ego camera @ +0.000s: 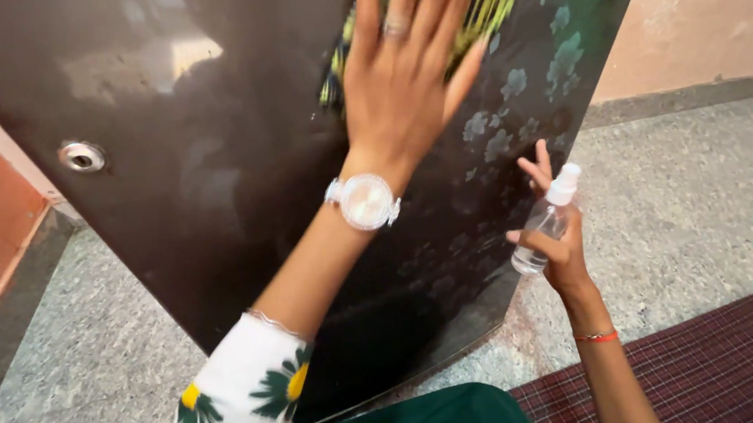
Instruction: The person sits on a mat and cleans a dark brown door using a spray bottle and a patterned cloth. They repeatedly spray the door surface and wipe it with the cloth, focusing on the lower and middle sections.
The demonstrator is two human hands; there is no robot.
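Small clear spray bottle (547, 215) with white cap, upright and slightly tilted, held in right hand (556, 238) just off the lower right edge of the dark glossy fridge door (209, 191). Fingers (533, 169) wrapped loosely round the bottle body, two raised near the cap, nozzle close to the door's flowered panel. Left hand (408, 61) spread flat, palm pressed against the door's upper middle, over a yellow-green flower print; fingers fully extended, holding nothing, ring on one finger, pale round wristwatch (364, 202) on the wrist. Round metal lock (81, 156) near the door's left edge, well apart from both hands. Door's bottom corner down by the speckled grey floor (716, 197), with bare floor to the right of the bottle. Checked maroon mat (731, 361) at lower right, beneath the right forearm. Pinkish wall (715, 4) behind the right edge.
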